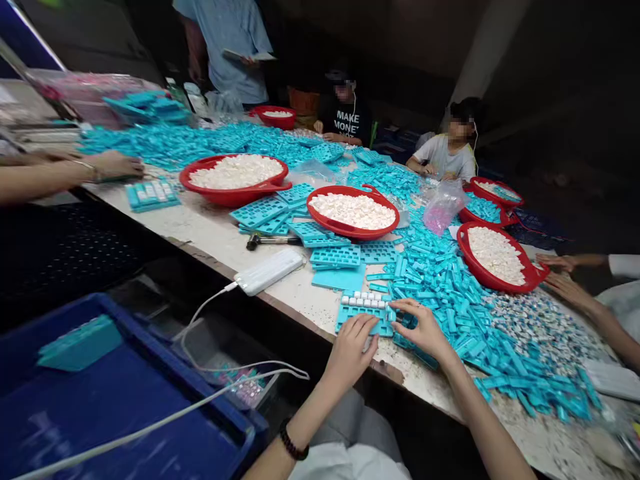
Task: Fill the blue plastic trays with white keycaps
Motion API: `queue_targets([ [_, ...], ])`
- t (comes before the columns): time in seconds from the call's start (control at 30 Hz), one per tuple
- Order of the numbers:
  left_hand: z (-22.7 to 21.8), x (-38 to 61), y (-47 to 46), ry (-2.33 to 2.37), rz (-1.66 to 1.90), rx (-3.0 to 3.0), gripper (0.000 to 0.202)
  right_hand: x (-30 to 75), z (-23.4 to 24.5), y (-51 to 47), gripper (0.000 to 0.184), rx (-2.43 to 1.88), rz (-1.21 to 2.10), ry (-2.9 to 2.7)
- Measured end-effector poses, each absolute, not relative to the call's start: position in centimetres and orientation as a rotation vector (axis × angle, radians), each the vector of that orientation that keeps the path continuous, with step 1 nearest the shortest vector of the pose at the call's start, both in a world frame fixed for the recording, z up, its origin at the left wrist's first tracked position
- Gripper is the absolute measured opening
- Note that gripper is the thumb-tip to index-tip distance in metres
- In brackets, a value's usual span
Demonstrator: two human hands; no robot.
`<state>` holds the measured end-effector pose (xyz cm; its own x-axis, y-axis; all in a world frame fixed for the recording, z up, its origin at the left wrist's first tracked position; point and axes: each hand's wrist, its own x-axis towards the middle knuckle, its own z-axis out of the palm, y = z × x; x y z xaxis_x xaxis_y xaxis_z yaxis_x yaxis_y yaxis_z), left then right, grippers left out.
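Observation:
A turquoise plastic grid tray [361, 312] lies near the table's front edge, its far row filled with small white pieces. My left hand [354, 347] rests on the tray's near edge with fingers curled down. My right hand [419, 325] pinches at the tray's right end, beside a heap of turquoise strips [450, 300]; what it holds is too small to make out.
Red bowls of white pieces [353, 212], [235, 175], [495, 257] stand among stacked turquoise trays [336, 257]. A white power bank [269, 271] with a cable lies at the table edge. A blue bin [125, 400] sits lower left. Other people's hands [565, 280], [113, 165] work at both sides.

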<state>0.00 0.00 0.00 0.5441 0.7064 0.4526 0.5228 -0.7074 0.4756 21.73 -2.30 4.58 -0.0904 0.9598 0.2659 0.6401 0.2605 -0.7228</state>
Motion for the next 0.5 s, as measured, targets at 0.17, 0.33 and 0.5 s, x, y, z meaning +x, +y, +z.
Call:
queue_targets([
  [0.17, 0.4, 0.3, -0.3, 1.005, 0.887, 2.603, 0.044, 21.5, 4.5, -2.2, 0.037, -1.459, 0.598, -1.838],
  [0.33, 1.0, 0.1, -0.4, 0.934, 0.864, 2.680, 0.053, 21.4, 4.5, -2.1, 0.034, -1.465, 0.600, -1.820],
  [0.5, 1.3, 0.1, -0.4, 0.904, 0.826, 2.742, 0.060, 21.5, 4.6, -2.1, 0.031, -1.471, 0.570, -1.840],
])
